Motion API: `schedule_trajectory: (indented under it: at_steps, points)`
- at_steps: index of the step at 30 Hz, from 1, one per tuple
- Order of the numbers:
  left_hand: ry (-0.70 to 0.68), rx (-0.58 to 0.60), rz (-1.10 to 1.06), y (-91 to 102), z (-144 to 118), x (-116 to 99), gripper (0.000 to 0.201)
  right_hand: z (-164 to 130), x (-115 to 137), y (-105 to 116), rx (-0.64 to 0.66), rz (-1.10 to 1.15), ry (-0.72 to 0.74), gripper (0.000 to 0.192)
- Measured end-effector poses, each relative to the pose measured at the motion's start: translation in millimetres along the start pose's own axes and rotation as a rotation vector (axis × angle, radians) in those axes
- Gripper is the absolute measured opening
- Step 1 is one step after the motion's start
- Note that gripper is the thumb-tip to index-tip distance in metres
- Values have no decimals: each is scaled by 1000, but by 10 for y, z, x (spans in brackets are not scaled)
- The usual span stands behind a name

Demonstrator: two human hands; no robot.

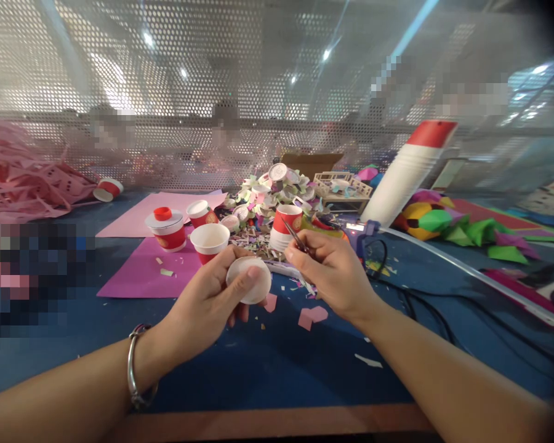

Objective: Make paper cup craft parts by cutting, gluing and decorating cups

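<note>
Two hands are busy near the white-rimmed cup.
The left hand pinches a round white disc, thumb on top, in front of that cup and a bit to its right. The right hand grips a thin, dark, pointy tool, farther right of the cup. Left of the cup sits a red-topped cup; behind it, to the right, is a big paper heap.

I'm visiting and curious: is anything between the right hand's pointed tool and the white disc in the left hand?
Nothing visible stands between the pointed tool in the right hand and the white disc, though the left hand has its thumb over part of it.
</note>
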State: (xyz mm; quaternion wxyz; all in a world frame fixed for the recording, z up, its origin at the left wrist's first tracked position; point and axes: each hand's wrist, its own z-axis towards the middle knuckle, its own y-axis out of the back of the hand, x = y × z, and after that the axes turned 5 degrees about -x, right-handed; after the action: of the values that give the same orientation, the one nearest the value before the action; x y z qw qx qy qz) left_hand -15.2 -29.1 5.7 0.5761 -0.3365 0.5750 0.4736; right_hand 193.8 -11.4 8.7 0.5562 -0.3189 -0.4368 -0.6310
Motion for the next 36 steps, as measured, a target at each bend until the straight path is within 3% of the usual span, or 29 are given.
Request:
schedule_trajectory:
  at_steps: [5, 12, 15, 23, 30, 36]
  points:
    - [4, 45, 1, 3, 26, 49, 28, -7, 20, -36, 16, 16, -71, 19]
    - [-91, 26, 181, 48, 29, 103, 28, -57, 60, -62, 215, 46, -65, 16]
    - [-134, 32, 250, 67, 29, 103, 26, -66, 45, -62, 244, 34, -96, 17]
    - [-122, 83, 277, 93, 58, 77, 25, -88, 2, -39, 313, -148, -128, 15]
    - [147, 160, 19, 80, 72, 34, 34, -108, 18, -57, 305, -129, -157, 15]
    - [256, 208, -131, 50, 72, 29, 37, -109, 80, -57, 304, -149, -76, 10]
